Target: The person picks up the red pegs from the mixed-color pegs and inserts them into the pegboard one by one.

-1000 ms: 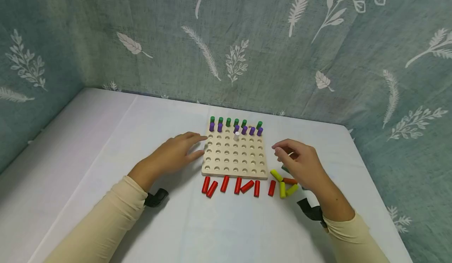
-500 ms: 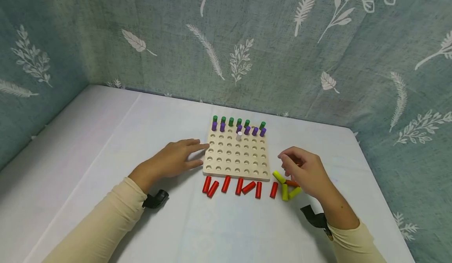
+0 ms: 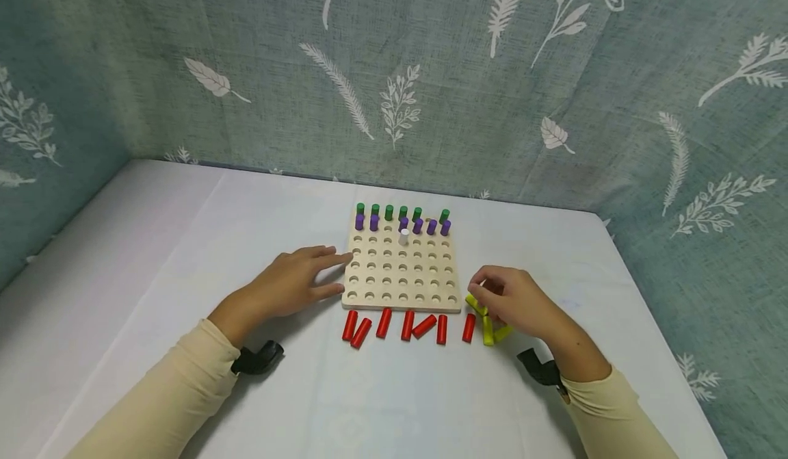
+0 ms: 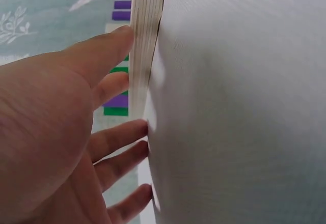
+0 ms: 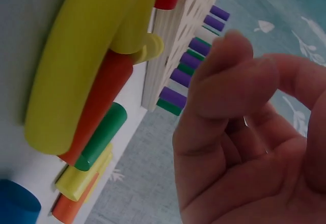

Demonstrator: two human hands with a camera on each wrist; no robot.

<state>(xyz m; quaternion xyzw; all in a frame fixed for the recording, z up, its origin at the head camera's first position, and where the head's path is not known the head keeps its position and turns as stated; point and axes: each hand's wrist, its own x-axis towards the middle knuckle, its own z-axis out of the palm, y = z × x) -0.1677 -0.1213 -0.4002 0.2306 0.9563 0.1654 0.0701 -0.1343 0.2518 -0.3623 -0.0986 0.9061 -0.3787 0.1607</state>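
A wooden peg board (image 3: 401, 306) lies on the table with rows of round holes. Green pegs (image 3: 444, 217) stand along its far row, purple pegs (image 3: 432, 227) before them, and one white peg (image 3: 404, 237) in the third row. My left hand (image 3: 292, 284) lies at the board's left edge, fingers loosely extended, fingertips touching or very near its side. Over the loose yellow pegs (image 3: 488, 331) at the front right is my right hand (image 3: 514, 302), fingers relaxed and bent, thumb near the index fingertip. No peg shows between them in the right wrist view.
Several red pegs (image 3: 442, 330) lie loose along the board's near edge. The right wrist view shows orange (image 5: 102, 102), green (image 5: 103, 135) and blue pegs (image 5: 18, 203) on the table too. Patterned cloth walls (image 3: 265, 130) rise behind and beside the table.
My right hand has lowered toward the yellow pegs and now covers the orange one in the head view. My left hand has slid slightly nearer along the board's edge. The head view has shifted.
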